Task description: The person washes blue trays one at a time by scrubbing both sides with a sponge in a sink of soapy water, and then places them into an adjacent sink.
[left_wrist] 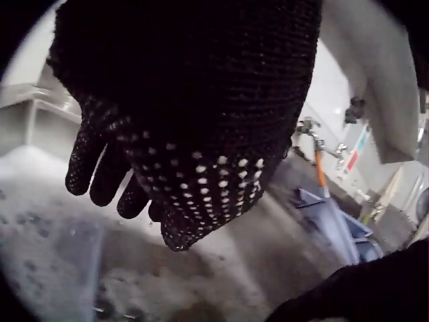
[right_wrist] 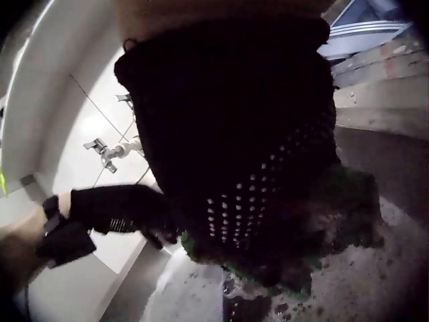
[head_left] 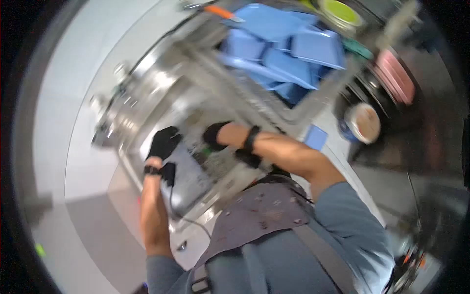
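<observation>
Both hands wear black knit gloves with white dots and are over a metal sink (head_left: 128,169) of sudsy water. My right hand (head_left: 214,136) grips a dark green scouring pad (right_wrist: 345,201), which spreads out past the fingers in the right wrist view. The left hand (head_left: 165,142) hangs above the suds with its fingers loosely extended and nothing in them (left_wrist: 191,174). Below it, a pale bluish flat tray (head_left: 183,179) lies in the foamy water, blurred in the head view.
Blue trays (head_left: 279,54) are heaped in the neighbouring basin. Taps (head_left: 122,71) stand along the wall side. To the right are pink trays (head_left: 395,76), a round tub (head_left: 363,123) and a small blue piece (head_left: 316,137) on the counter.
</observation>
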`<state>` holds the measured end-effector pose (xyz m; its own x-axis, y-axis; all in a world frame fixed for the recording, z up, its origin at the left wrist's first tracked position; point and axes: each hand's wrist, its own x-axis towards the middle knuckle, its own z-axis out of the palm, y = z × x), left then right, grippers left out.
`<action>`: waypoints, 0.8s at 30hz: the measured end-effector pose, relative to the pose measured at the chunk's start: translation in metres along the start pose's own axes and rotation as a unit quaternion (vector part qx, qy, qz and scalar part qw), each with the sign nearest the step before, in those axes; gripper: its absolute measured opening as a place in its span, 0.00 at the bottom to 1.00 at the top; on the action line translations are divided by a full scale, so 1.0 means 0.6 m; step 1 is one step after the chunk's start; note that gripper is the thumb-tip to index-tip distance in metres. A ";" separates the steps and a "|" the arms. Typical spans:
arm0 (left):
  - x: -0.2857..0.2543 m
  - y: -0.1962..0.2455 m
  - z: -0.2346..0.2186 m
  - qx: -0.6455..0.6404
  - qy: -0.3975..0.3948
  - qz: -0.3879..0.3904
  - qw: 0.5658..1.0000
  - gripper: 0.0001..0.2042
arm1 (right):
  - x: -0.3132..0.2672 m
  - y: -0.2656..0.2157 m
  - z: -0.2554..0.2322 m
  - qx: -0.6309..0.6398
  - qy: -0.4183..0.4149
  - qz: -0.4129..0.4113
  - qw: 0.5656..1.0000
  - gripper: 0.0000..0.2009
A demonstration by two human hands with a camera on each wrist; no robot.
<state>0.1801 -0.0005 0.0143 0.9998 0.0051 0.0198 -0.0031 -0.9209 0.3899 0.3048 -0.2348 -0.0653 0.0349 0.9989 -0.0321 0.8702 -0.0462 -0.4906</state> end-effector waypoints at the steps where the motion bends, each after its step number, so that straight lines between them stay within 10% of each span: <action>1: -0.028 -0.029 0.012 0.156 -0.027 -0.040 0.987 0.17 | 0.019 0.017 -0.006 0.012 -0.024 0.018 0.999 0.15; 2: -0.055 -0.046 0.013 0.159 -0.043 -0.115 0.980 0.17 | 0.026 -0.031 -0.099 -0.018 -0.163 0.107 0.981 0.15; 5: -0.144 -0.142 0.064 0.174 0.001 -0.235 0.956 0.22 | 0.068 -0.014 -0.094 -0.015 -0.042 0.150 0.988 0.16; 8: -0.156 -0.090 0.029 0.112 -0.160 -0.391 0.899 0.25 | 0.104 -0.005 -0.082 -0.015 -0.079 0.199 0.977 0.21; 11: -0.194 -0.119 0.075 0.099 -0.089 -0.443 0.886 0.25 | 0.133 0.017 -0.034 -0.029 -0.064 0.262 0.963 0.21; 15: -0.248 -0.234 0.192 0.157 -0.082 -0.464 0.868 0.26 | 0.136 0.095 0.096 0.035 0.034 0.263 0.964 0.21; 21: -0.267 -0.332 0.292 0.091 -0.163 -0.406 0.895 0.18 | 0.158 0.074 0.060 0.136 -0.184 0.233 0.945 0.31; 24: -0.263 -0.329 0.288 0.114 -0.179 -0.386 0.898 0.14 | 0.165 0.052 0.039 0.158 -0.168 0.239 0.943 0.32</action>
<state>0.0262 0.1132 -0.2253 0.6446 0.5878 -0.4888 0.6572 -0.7527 -0.0384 0.3241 -0.1377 -0.1040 0.1829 0.8059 -0.5631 0.6020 -0.5447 -0.5839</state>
